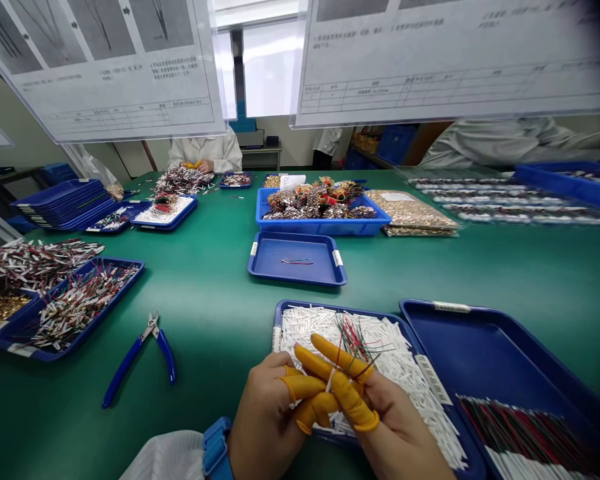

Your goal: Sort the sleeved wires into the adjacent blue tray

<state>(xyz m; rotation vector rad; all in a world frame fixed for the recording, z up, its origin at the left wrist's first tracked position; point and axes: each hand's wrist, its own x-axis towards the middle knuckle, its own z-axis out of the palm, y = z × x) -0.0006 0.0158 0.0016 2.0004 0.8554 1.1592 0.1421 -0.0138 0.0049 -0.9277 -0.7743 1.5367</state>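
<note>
Both hands meet over the blue tray [277, 338] of short white tubes [310, 327], with yellow cots on several fingers. My left hand [273, 407] is closed, its fingertips pinching a small white tube [329, 383]. Between the thumb and fingers of my right hand [380, 407] are thin wires, among them a red wire [339, 350] that rises by the white tube. Whether the wire is inside the tube, I cannot tell. A loose bunch of red, green and black wires [354, 337] lies on the tubes just beyond my fingers.
Blue-handled cutters [165, 353] lie at left, near a tray of wire pieces [80, 307]. At right, a blue tray [490, 333] holds sleeved wires [530, 433]. Ahead are a shallow tray [300, 257] and a bin of bundled parts [325, 227]. A co-worker [207, 150] sits opposite.
</note>
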